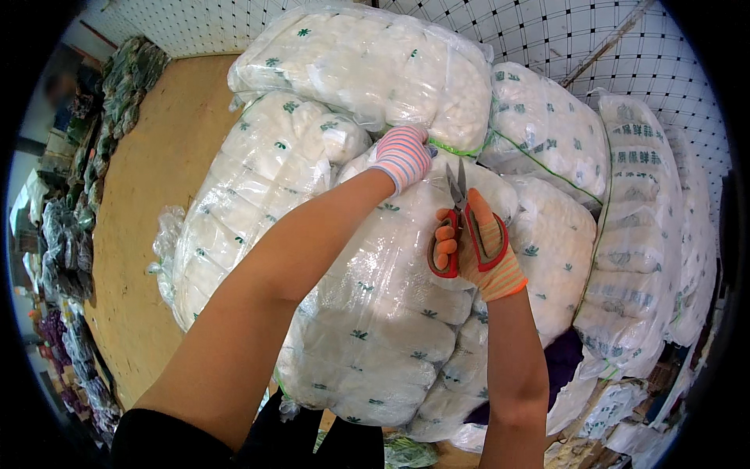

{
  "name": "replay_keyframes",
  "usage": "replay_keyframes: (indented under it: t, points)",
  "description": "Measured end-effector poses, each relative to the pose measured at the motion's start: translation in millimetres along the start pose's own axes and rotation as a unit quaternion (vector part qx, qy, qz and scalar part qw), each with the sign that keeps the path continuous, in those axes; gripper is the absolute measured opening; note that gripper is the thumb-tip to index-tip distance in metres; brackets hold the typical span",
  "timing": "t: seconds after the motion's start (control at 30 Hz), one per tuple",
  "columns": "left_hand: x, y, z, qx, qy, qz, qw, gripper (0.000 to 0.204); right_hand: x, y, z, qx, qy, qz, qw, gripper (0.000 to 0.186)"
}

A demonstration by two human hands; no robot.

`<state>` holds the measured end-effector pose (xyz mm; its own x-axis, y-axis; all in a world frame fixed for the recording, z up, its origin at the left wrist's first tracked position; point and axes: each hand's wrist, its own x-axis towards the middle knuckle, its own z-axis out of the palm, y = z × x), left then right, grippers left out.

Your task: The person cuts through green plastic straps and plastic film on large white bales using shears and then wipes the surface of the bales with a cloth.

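Observation:
My left hand (pixel 402 156), in a pink-and-grey striped glove, is closed against a clear-wrapped white bale (pixel 359 66) at the top of the pile, beside its green strap (pixel 457 151). What its fingers grip is hidden. My right hand (pixel 488 254), in an orange striped glove, grips red-handled scissors (pixel 457 187). The slightly parted blades point up, just right of my left hand, over a large central bale (pixel 367 328) printed with green leaf marks.
More wrapped bales (pixel 547 133) lie around at the right and left, against a tiled wall (pixel 594 39). A brown board surface (pixel 141 227) is on the left, bordered by piles of bagged bundles (pixel 58 242). A blurred person (pixel 62 94) is at the far left. Dark purple material (pixel 562 363) shows below.

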<state>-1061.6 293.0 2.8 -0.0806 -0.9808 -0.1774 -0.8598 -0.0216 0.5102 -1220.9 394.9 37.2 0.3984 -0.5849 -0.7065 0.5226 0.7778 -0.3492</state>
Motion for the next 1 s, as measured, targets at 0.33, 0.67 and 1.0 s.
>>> replay_keyframes:
  t: [0.33, 0.67, 1.0]
  points:
    - [3, -5, 3, -0.070, 0.020, 0.014, 0.997, 0.031, 21, -14, 1, 0.040, -0.022, 0.060, 0.997, 0.059]
    - [4, -8, 4, -0.032, 0.035, 0.028, 0.999, 0.031, 51, -30, -13, 0.031, -0.082, 0.123, 0.988, 0.060]
    - [4, -10, -1, -0.082, 0.025, 0.001, 0.996, 0.028, -16, 8, -24, 0.045, -0.032, -0.020, 0.998, 0.059]
